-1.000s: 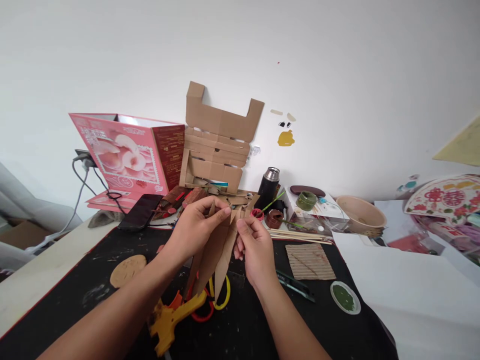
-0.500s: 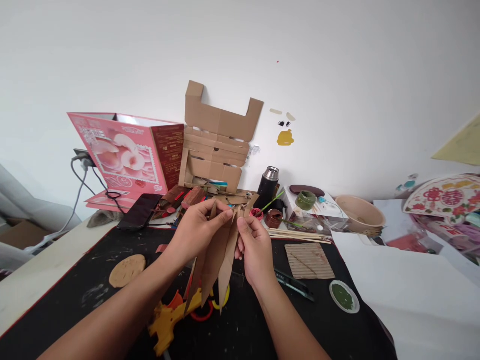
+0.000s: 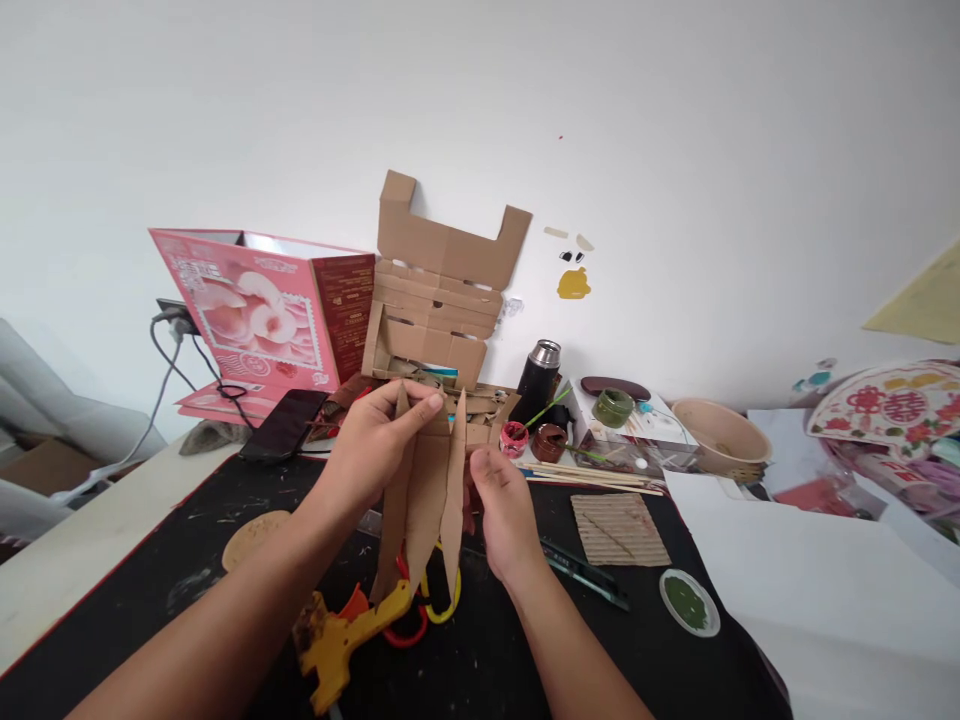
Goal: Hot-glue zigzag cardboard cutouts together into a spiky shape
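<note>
Several long, pointed brown cardboard pieces hang together in front of me, fanned out with their tips down. My left hand is closed, pinching them near the top between thumb and fingers. At the right edge of the bunch is my right hand, its fingers curled in and partly behind the cardboard. What it grips, if anything, is hidden. Below the bunch lie a yellow hot glue gun and scissors with red and yellow handles, partly covered by the cardboard tips.
A round tan disc sits left, near a phone. To the right are a utility knife, corrugated cardboard and a lid of green paint. Behind stand paint jars, a black thermos and a pink box.
The cardboard pieces have turned, and their pointed top ends now show above my left hand. My right thumb has come away from the top of the bunch.
</note>
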The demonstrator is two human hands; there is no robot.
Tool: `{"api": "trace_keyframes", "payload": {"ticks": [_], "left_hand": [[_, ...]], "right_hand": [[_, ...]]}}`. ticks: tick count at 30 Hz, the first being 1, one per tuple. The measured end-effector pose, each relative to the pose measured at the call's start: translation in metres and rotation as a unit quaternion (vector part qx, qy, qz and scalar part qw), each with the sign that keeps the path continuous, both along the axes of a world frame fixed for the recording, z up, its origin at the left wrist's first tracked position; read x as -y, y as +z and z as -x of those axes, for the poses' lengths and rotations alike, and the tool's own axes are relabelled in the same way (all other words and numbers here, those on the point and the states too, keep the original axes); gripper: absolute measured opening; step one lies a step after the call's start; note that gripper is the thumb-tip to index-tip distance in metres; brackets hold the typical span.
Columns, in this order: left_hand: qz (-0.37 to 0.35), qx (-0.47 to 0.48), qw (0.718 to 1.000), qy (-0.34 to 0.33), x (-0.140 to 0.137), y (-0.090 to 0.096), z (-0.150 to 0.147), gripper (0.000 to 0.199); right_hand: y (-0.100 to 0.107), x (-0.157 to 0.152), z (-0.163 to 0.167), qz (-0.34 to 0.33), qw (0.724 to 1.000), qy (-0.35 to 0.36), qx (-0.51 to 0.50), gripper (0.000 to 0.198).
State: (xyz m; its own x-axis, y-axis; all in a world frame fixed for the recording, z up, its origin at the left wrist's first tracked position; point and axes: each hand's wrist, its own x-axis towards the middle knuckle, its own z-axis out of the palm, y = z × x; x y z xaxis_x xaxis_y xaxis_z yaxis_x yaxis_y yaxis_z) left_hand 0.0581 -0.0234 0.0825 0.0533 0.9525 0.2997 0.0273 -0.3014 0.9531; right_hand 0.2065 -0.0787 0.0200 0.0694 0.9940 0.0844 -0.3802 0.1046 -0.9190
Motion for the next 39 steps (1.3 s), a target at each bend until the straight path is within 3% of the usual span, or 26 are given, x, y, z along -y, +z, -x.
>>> {"api": "trace_keyframes", "payload": {"ticks": [6, 18, 27, 33, 39], "left_hand": [[0.033, 0.07, 0.997, -0.002, -0.005, 0.0, 0.001, 0.035], [0.109, 0.149, 0.979, -0.083, 0.002, -0.009, -0.012, 0.043], [0.121, 0.189, 0.968, -0.114, 0.015, 0.001, -0.018, 0.074], [0.128, 0.21, 0.958, -0.144, 0.013, -0.003, -0.02, 0.072], [0.163, 0.244, 0.945, -0.143, 0.008, -0.008, -0.023, 0.073]], "right_hand": [[0.005, 0.006, 0.005, 0.012, 0.997, 0.073, 0.027, 0.059], [-0.014, -0.003, 0.001, 0.037, 0.995, 0.08, 0.048, 0.062], [-0.017, -0.005, -0.002, 0.031, 0.998, 0.05, 0.036, 0.065], [-0.024, -0.003, 0.004, 0.031, 0.993, 0.106, 0.03, 0.067], [-0.025, -0.004, 0.007, 0.056, 0.995, 0.078, 0.027, 0.067]]}}
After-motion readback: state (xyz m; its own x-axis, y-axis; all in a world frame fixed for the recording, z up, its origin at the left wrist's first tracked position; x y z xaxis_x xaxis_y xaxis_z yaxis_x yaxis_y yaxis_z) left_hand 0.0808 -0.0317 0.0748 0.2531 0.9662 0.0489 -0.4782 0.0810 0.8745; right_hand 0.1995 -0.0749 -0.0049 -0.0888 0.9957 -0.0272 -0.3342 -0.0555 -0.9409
